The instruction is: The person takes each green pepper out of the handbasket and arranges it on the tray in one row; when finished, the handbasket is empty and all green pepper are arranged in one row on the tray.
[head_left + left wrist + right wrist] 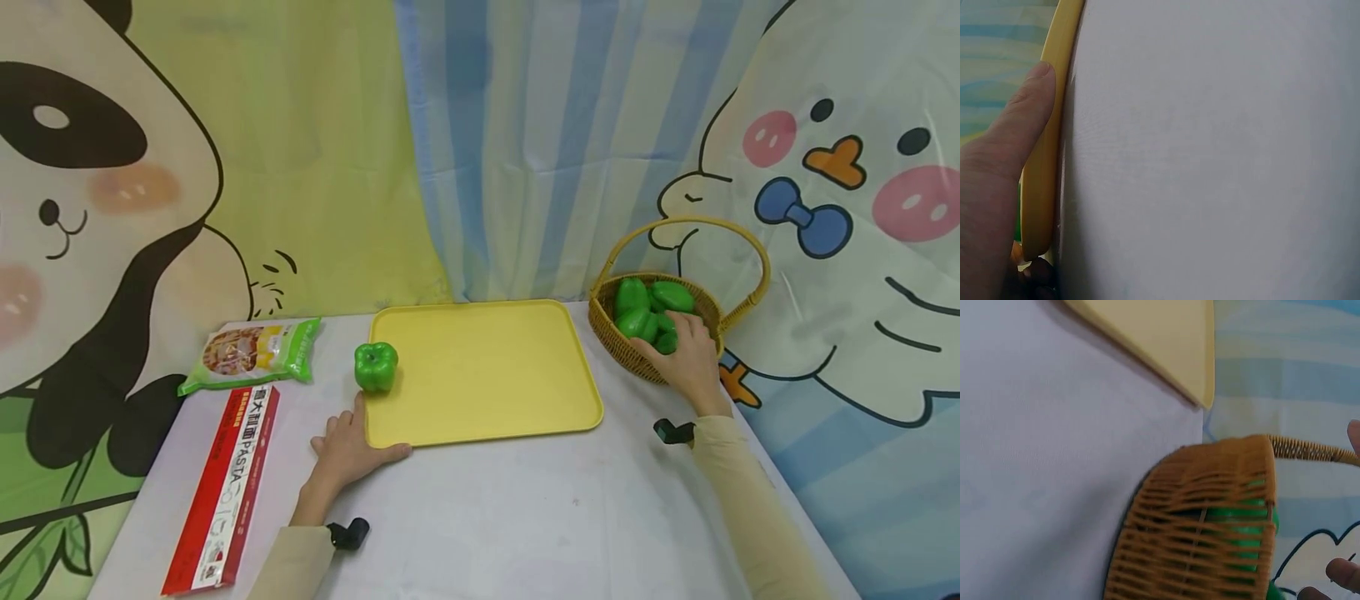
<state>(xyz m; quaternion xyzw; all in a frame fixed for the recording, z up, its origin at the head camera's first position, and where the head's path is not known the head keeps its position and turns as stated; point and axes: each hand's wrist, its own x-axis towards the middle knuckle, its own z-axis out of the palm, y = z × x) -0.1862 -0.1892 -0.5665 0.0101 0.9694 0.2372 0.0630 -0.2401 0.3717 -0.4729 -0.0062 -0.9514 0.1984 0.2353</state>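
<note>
A yellow tray (487, 375) lies on the table, and a green bell pepper (376, 367) rests at its left edge. My left hand (351, 446) touches the tray's near left corner, thumb extended along the front side and fingers by the left side. In the left wrist view that thumb (1022, 112) lies straight against the tray's outer wall. At the right, a wicker basket (626, 354) holds several glossy green vegetables (636, 322). My right hand (690, 358) reaches over its near rim, thumb and fingers spread apart above the vegetables. Its fingertips (1342, 574) show beyond the basket's rim in the right wrist view.
A green and white food bag (251, 354) lies at the back left. In front of it is a long red and white pasta box (221, 492). The basket's tall arched handle (693, 220) rises behind my right hand. Printed curtains (525, 150) stand behind the white table (510, 517).
</note>
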